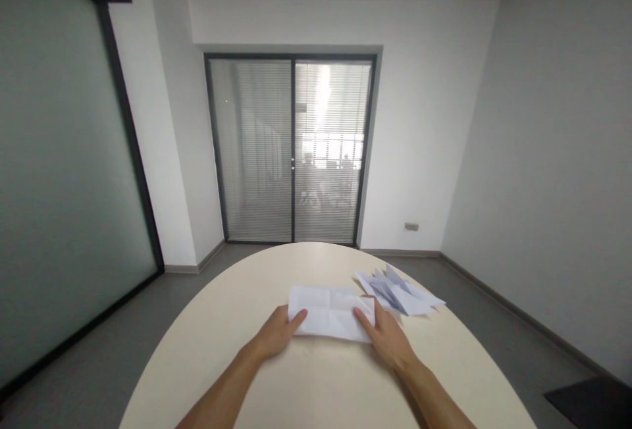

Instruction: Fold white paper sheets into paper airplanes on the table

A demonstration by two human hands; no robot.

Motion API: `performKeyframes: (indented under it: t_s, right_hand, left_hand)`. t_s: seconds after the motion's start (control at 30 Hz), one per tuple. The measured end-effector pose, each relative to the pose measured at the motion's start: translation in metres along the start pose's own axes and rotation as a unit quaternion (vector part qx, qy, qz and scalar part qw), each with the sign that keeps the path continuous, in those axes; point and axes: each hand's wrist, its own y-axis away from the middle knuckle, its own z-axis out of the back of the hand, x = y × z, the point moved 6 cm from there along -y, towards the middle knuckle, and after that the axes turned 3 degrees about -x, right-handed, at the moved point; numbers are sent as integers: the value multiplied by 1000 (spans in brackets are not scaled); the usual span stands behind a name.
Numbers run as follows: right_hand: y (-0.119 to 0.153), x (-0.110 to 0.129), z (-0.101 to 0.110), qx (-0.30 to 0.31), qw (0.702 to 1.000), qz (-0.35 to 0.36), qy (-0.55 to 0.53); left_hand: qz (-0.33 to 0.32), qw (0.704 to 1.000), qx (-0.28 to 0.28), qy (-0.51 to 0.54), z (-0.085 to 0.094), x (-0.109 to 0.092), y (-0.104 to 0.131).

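A white sheet of paper [328, 314] with faint crease lines is held just over the round table, its long side running left to right. My left hand [277, 331] grips its left edge, thumb on top and fingers underneath. At the right edge, my right hand [384, 333] pinches the sheet the same way, with the thumb lying on the upper face. The fingers beneath the paper are mostly hidden. Just beyond my right hand lies a loose pile of folded papers [407, 299], some with corners sticking up.
The pale round table [217, 324] fills the foreground. Behind it are glass doors with blinds [251, 152] in a white wall. A frosted glass panel [64, 172] stands at the left. A dark flat object [592, 403] is on the floor at the lower right.
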Motion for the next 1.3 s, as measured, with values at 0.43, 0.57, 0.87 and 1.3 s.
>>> performKeyframes:
  t_s: [0.43, 0.57, 0.87, 1.3]
  right_hand:
    - [-2, -9, -10, -16, 1000, -2, -10]
    - [-2, -7, -12, -20, 1000, 13, -17]
    - [-3, -8, -17, 0, 999, 33, 18]
    - [-7, -19, -22, 0, 997, 32, 75]
  left_hand:
    - [3, 997, -70, 29, 4, -2, -4]
    - [-14, 994, -108, 18, 8, 7, -8]
    - [23, 974, -172, -148, 14, 26, -11]
    - [-53, 906, -218, -359, 2, 11, -2]
